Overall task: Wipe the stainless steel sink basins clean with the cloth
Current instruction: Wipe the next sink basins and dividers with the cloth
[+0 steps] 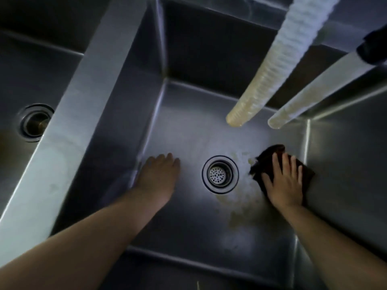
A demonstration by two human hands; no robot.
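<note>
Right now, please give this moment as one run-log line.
step: wiping basin floor | right hand: flat on cloth, right of drain | left hand: flat on floor, left of drain | stains: yellowish, near drain

Your surface here is the floor of the middle sink basin [188,222], dull stainless steel with a round perforated drain strainer [219,174] set in it. Take that strainer as your landmark. Just to its right lies a dark cloth [270,158], flat on the steel, with your right hand [284,185] pressed on top of it, fingers spread. To the strainer's left, your left hand [160,177] rests flat on the bare floor, near the basin's left wall. A pale yellowish residue [240,208] smears the steel from the strainer's right edge down toward you.
</note>
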